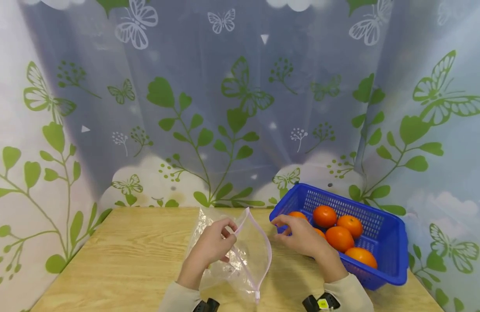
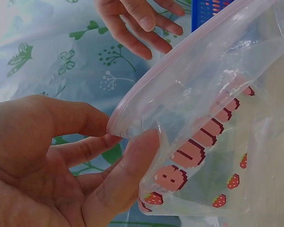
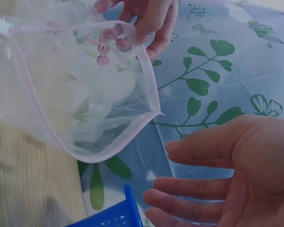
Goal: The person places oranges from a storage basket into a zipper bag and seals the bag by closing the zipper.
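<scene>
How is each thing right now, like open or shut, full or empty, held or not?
Plastic bag: zip open, mouth gaping, no fruit seen inside
Zip slider: at one end of the zip
Blue basket: upright, partly filled
Oranges: unpeeled, in the basket
Left grip: pinching the bag's edge
Right grip: holding nothing

Head view is bright with diffuse light, faint shadow on the desk [image 1: 127, 251] right of the clear bag [image 1: 237, 262], specular glints on its film; both wrist views run dimmer, bluer, softer.
</scene>
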`<action>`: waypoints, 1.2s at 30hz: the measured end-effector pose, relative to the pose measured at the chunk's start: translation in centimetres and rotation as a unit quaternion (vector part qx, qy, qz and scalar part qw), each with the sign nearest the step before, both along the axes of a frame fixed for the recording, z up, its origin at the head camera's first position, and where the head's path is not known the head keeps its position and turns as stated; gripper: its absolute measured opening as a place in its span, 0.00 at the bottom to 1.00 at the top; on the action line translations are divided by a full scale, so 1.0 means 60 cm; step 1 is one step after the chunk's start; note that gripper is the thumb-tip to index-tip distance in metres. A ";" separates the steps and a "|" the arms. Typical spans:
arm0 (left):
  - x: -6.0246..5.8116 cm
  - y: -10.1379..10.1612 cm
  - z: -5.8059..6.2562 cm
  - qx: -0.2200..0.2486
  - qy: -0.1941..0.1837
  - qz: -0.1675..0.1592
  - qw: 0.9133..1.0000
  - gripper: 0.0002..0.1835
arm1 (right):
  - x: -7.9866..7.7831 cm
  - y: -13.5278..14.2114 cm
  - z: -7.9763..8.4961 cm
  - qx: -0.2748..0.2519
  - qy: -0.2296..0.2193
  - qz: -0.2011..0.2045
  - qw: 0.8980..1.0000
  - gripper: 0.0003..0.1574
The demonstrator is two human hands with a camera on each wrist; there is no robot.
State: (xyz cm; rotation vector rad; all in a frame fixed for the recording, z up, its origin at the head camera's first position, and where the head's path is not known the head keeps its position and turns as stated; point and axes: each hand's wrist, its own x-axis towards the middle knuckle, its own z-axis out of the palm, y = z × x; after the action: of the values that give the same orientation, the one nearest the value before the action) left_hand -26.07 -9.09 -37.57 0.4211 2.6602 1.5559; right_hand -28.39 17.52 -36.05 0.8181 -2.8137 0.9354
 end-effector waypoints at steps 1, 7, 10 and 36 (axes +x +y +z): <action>0.000 -0.001 0.000 -0.001 -0.001 0.001 1.000 0.12 | -0.002 0.001 0.002 0.010 0.003 0.003 1.000 0.21; 0.000 -0.004 0.000 -0.007 -0.006 0.004 1.000 0.11 | -0.012 0.005 0.015 0.060 0.019 0.003 0.998 0.21; 0.000 -0.004 -0.001 -0.004 -0.005 0.003 1.000 0.12 | -0.016 0.009 0.022 0.076 0.012 -0.001 0.997 0.21; 0.002 -0.007 -0.001 -0.005 0.007 0.001 1.000 0.11 | -0.043 0.088 0.059 0.190 -0.040 0.014 0.981 0.24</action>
State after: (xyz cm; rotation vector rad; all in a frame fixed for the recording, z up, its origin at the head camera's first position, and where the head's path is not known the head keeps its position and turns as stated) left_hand -25.96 -9.51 -37.62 0.4293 2.6777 1.5459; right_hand -30.98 22.78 -32.49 0.8729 -3.1097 0.4439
